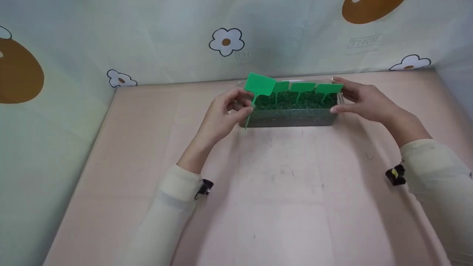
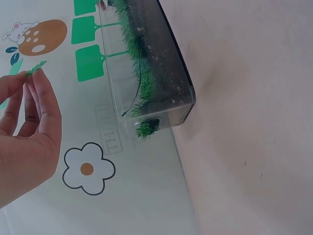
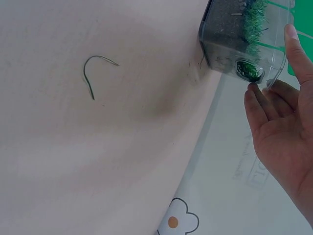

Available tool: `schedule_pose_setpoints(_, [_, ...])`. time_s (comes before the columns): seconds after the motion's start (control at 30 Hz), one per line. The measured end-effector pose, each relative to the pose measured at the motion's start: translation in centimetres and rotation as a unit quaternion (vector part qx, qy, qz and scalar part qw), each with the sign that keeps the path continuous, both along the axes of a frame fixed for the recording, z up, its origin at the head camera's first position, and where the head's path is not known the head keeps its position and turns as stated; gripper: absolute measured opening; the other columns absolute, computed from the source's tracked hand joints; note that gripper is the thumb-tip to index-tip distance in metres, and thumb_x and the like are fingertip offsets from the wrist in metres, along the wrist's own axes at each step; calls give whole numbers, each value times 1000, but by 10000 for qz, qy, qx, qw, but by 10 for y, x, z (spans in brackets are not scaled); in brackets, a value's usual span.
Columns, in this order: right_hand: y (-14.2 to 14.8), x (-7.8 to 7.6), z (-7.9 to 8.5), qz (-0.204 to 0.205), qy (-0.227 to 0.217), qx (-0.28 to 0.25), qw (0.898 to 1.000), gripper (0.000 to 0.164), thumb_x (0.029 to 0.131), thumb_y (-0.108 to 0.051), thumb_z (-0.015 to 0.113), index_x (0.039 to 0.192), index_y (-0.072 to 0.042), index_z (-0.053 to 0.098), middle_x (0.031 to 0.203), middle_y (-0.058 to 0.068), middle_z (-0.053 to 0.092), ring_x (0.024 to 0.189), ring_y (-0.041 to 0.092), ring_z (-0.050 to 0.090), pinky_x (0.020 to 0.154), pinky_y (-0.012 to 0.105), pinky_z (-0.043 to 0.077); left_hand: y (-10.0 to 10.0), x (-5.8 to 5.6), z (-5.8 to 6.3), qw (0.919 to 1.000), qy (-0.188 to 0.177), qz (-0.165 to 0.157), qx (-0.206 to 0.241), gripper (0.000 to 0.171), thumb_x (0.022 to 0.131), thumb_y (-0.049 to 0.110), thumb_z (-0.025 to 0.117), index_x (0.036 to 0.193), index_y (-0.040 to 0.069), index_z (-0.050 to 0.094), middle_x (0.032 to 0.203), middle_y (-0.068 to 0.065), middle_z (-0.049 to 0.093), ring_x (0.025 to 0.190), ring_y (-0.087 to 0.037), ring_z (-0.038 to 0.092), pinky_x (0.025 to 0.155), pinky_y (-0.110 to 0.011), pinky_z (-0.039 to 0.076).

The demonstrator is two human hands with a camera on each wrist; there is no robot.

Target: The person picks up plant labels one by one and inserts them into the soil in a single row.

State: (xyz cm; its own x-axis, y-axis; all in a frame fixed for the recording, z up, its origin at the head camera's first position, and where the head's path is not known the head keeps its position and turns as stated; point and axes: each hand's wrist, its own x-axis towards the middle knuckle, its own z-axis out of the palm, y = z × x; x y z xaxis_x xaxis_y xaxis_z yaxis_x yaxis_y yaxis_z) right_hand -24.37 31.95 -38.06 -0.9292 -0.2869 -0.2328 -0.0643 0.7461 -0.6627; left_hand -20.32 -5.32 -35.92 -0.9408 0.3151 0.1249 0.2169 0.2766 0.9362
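A clear plastic box (image 1: 292,119) stands at the back of the table, with dark soil below green grass (image 2: 132,54). Three green plant labels (image 1: 303,87) stick up from the grass in a row. At the box's left end, my left hand (image 1: 225,112) pinches the stem of another green plant label (image 1: 259,84) between thumb and fingers. Its pointed tip hangs in front of the box wall, outside the soil. My right hand (image 1: 369,101) holds the box's right end, thumb at the front corner, fingers toward the back. Grass shows through the end opening (image 3: 250,71).
The box stands close to a pale wall sheet (image 1: 166,44) printed with flowers. A thin dark curved strand (image 3: 86,76) lies on the pink table (image 1: 281,207) to the right. Small crumbs are scattered in front of the box. Each sleeve carries a small black clip (image 1: 396,175).
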Motion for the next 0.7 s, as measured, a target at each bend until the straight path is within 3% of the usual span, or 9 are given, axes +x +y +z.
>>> schedule_pose_setpoints(0.2, [0,0,0,-20,-10,13,10000,99,86,-44,76,161,-21,16,164,19,24,150,41,26,117,55,29,4,-14,1,9984,-190,306,426,22,96,4,61,118,2,65,103,-5,63,86,-11,61,72,-23,57])
schedule_pose_setpoints(0.33, [0,0,0,-16,18,15,10000,97,87,-43,76,161,-22,16,164,17,24,150,40,27,117,54,30,7,-27,0,9968,-185,536,561,18,96,5,61,114,1,64,104,-6,63,92,-17,64,76,-23,58])
schedule_pose_setpoints(0.7, [0,0,0,-52,-16,10,10000,97,86,-44,76,161,-23,17,164,17,26,150,38,27,117,53,30,12,-52,-11,9932,93,1116,-318,17,96,12,64,111,5,68,109,-11,70,100,-19,67,90,-27,53])
